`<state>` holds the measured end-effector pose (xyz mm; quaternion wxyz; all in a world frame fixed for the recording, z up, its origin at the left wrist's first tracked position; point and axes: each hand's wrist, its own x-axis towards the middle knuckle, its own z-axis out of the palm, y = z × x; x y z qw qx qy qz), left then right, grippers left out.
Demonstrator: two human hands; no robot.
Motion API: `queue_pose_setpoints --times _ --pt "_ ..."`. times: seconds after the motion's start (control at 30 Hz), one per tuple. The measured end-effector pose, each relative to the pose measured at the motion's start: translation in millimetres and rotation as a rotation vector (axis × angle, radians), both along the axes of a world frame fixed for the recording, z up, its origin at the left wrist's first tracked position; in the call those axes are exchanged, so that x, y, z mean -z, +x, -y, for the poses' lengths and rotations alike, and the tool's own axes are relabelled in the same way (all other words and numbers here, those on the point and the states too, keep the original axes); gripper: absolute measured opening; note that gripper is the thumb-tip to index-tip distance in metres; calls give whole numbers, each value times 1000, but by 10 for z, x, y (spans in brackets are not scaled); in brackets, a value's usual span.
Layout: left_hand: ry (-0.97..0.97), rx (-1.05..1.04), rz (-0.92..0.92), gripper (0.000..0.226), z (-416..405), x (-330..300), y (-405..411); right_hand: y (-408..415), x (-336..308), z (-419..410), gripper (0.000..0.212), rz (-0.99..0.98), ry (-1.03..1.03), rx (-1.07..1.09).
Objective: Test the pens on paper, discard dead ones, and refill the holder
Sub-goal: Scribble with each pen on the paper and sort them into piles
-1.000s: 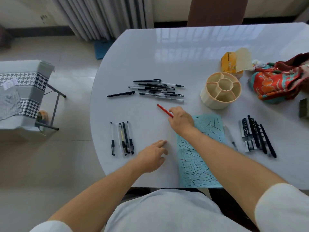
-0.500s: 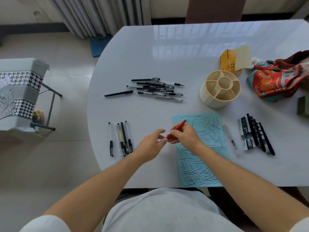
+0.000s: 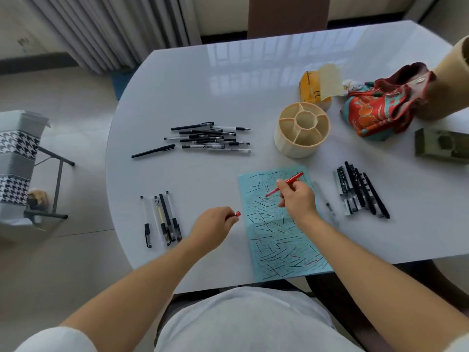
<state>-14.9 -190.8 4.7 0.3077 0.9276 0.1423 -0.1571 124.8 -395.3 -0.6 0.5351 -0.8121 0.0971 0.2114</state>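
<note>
Now red pen [image 3: 285, 184] in right hand [image 3: 297, 199]

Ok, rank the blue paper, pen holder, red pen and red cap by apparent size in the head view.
1. blue paper
2. pen holder
3. red pen, part hidden by the right hand
4. red cap in the left hand

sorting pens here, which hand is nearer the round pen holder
Right. The right hand with the red pen sits just below the pen holder; the left hand is farther down-left.
</note>
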Motion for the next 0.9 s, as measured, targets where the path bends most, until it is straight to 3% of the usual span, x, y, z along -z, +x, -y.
queue_pose_setpoints --times 0.13,0.23,0.37,0.6,0.9 --pt "-21 72 99 18 148 -36 90 15 0 -131 9 -64 149 -56" --pt "-2 184 124 20 262 -62 186 -35 16 -288 9 -47 160 -86" --pt "26 310 74 22 291 -24 236 -62 -9 -450 9 74 57 -207" --pt "35 313 89 22 257 13 247 -13 -15 -521 12 272 -173 -424" --pt "27 299 43 26 257 10 253 102 -53 -456 10 246 -99 -307"
